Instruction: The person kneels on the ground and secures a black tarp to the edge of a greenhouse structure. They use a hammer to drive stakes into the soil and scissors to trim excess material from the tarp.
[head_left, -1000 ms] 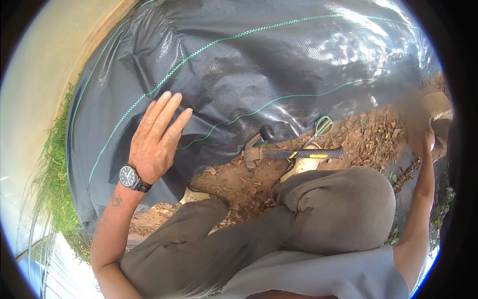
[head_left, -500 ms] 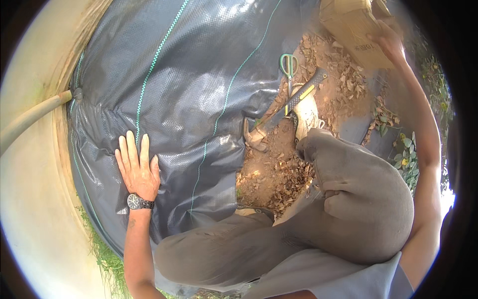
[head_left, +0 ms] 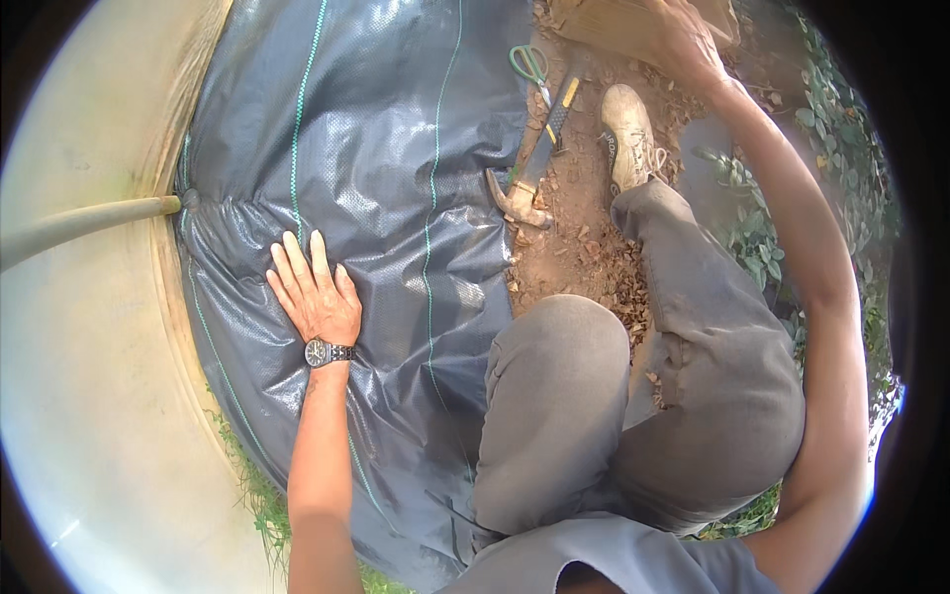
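My left hand lies flat on a wrinkled black woven sheet with green stitched lines, its fingers spread and a dark-banded watch at the wrist. My right hand grips a brown cardboard box at the top right. Between the sheet's edge and my shoe lie a hammer with a black and yellow handle and scissors with green handles.
A cream curved wall runs along the left, with a pale pipe reaching to the sheet. Soil and dry leaves surround my shoe. Green plants grow at the right, grass along the wall.
The view has turned. My left hand has come down flat onto the sheet. My right arm now reaches further forward with the cardboard, and my legs have shifted, one foot further forward.
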### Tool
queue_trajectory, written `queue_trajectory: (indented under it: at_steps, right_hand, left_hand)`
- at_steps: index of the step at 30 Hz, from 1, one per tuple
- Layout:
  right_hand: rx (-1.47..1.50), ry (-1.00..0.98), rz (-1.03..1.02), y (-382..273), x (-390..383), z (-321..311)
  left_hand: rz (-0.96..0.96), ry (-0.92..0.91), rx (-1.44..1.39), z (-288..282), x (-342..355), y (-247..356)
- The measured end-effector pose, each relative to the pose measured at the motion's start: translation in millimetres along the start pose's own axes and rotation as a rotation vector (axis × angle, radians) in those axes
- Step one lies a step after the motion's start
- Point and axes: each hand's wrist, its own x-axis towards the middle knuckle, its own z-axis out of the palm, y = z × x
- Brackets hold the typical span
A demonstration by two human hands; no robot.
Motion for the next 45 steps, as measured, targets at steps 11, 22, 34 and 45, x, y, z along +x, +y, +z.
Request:
queue_trajectory:
  at_steps: [11, 22, 34, 45]
  right_hand:
    - [-0.036, -0.326, -0.383, -91.2, -102.5, 104.1]
    - [0.100, -0.514, -0.171, -55.4, -183.3, 134.6]
    - [0.051, -0.935, -0.016, -54.4, -173.3, 69.1]
    - [0.113, -0.398, -0.467, -129.7, -157.5, 195.5]
  left_hand:
    - [0.038, 0.127, -0.010, 4.1, -6.8, 5.0]
    - [0.087, 0.306, -0.127, -20.5, 2.5, 48.3]
    - [0.098, -0.328, -0.195, 41.0, -15.3, 224.2]
    - [-0.117, -0.189, -0.709, 17.8, -27.0, 212.7]
